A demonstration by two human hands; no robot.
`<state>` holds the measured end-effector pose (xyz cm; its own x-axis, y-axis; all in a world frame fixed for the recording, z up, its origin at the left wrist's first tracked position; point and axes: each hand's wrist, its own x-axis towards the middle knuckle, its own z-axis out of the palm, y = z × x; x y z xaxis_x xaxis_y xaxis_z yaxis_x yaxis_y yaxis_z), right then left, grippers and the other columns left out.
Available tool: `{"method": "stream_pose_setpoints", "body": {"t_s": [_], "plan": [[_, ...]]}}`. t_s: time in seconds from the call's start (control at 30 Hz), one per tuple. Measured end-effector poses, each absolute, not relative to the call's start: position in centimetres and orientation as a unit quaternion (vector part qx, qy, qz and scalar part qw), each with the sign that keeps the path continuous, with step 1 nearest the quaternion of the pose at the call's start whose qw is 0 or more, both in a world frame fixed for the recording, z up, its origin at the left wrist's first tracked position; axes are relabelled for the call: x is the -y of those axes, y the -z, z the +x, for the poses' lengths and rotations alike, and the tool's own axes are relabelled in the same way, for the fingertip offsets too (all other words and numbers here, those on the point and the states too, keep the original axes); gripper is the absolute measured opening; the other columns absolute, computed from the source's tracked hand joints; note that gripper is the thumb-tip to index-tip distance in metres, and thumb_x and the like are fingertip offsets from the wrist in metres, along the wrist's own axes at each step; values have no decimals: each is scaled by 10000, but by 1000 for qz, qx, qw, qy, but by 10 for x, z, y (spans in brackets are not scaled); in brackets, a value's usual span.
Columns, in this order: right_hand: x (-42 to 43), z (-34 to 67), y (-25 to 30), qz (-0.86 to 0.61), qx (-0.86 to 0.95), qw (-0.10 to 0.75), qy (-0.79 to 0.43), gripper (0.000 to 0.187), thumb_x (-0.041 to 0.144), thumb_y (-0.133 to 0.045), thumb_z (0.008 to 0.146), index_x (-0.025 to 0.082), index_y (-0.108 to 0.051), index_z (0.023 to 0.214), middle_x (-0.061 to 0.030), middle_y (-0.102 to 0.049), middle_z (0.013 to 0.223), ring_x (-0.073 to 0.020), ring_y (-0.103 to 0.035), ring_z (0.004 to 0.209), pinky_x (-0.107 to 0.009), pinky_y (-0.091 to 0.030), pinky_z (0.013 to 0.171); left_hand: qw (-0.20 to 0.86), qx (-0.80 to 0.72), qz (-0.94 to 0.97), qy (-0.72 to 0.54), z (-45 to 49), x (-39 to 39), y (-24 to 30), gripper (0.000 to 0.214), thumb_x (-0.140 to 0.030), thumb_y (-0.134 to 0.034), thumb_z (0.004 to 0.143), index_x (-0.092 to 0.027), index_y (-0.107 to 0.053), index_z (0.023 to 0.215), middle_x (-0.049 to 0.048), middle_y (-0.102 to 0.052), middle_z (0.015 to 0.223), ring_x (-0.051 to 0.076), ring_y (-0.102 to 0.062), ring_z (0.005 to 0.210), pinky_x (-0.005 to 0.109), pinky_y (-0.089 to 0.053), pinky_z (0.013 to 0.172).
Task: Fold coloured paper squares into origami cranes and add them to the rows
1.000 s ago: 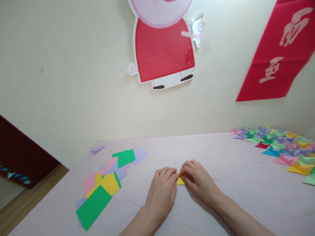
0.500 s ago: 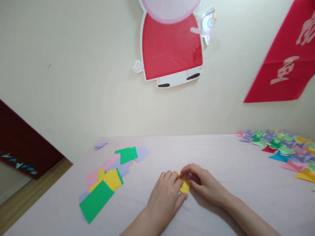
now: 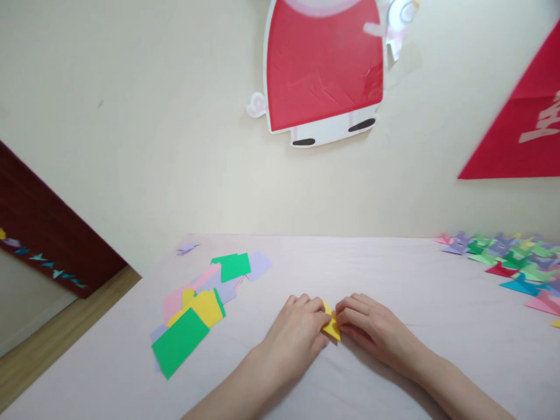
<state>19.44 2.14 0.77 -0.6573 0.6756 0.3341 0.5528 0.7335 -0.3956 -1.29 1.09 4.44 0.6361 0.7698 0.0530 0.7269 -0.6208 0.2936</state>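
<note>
A small folded yellow paper (image 3: 333,333) sits between the two hands on a pale pink cloth (image 3: 258,291), near the front of the surface. The left hand (image 3: 297,331) is curled, its fingers bent over the paper's left side and holding it. The right hand (image 3: 371,324) is half closed, fingertips at the paper's right edge; whether they grip it or only touch it, I cannot tell, because the fingers of both hands cover much of the piece.

To the left, well apart from the hands, loose sheets overlap in a slanting spread: a green rectangle (image 3: 180,343) in front, partly over yellow sheets (image 3: 209,309), then pink and lilac ones, with another green sheet (image 3: 235,266) farther back. A small lilac folded piece (image 3: 187,249) lies alone near the far left corner.

At the far right, folded paper figures (image 3: 520,284) in many colours stand close together in rows, cut off by the picture edge. A cartoon cutout (image 3: 324,64) and a red banner (image 3: 525,128) hang on the wall (image 3: 175,146) behind.
</note>
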Motion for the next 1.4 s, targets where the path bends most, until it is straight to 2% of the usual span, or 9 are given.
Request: {"method": "stream_pose_setpoints", "body": {"t_s": [0.13,0.27,0.47,0.57,0.67,0.83,0.97,1.1,1.4], "plan": [[-19,193,-10,-366,885,251,-142,212,137,-403,945,223,-584,876,-54,-660,880,-186,-576,797,-311,-469,711,122,-426,893,-83,-7,-13,-47,107,-234,-596,900,-212,-672,827,-2,-638,917,182,-563,888,320,-390,808],[-18,191,-12,-388,872,260,-146,209,101,-395,919,216,-550,839,-47,-634,815,-189,-551,765,-303,-449,677,127,-430,890,-77,-4,-13,-49,142,-211,-559,926,-213,-680,852,-1,-647,913,183,-569,878,328,-379,812],[-20,188,-7,-397,862,269,-165,150,95,-444,883,208,-521,821,-38,-610,798,-185,-523,750,-300,-416,671,150,-429,888,-69,-2,-17,-47,76,-260,-619,897,-218,-677,871,6,-654,948,208,-567,883,350,-364,795],[-21,187,-6,-405,853,273,-183,145,90,-451,877,205,-508,810,-32,-596,783,-182,-512,743,-294,-402,657,137,-432,886,-99,-1,-21,-37,68,-208,-620,891,-210,-653,831,1,-645,894,204,-554,850,350,-352,776],[-23,190,-6,-412,836,283,-225,145,113,-452,902,208,-526,821,-25,-585,776,-182,-516,757,-294,-408,668,119,-439,876,-161,0,-24,-21,102,-115,-597,883,-203,-612,834,-4,-622,844,195,-530,818,340,-344,746],[-28,200,-9,-428,811,294,-271,165,108,-483,918,218,-598,875,-30,-616,869,-191,-524,879,-327,-419,790,114,-429,869,-216,5,-26,-4,199,-20,-623,805,-189,-524,767,-5,-591,838,200,-500,844,332,-343,730],[-30,199,-9,-439,809,276,-277,109,142,-601,882,214,-636,809,-27,-625,891,-198,-519,902,-346,-401,821,99,-425,872,-223,7,-27,-1,207,-47,-634,818,-191,-503,749,-3,-580,808,199,-495,802,332,-341,700],[-31,196,-9,-456,796,273,-291,97,158,-638,866,216,-652,789,-16,-637,864,-195,-522,884,-352,-384,832,87,-429,870,-227,8,-29,-2,202,-76,-638,835,-192,-502,740,1,-584,790,199,-504,785,333,-343,696],[-33,186,-13,-505,773,243,-296,85,193,-696,811,214,-648,744,5,-632,824,-190,-503,861,-347,-352,826,168,-461,836,-245,4,-33,-8,161,-85,-635,812,-192,-542,736,-16,-592,758,194,-508,799,330,-340,723]]}}
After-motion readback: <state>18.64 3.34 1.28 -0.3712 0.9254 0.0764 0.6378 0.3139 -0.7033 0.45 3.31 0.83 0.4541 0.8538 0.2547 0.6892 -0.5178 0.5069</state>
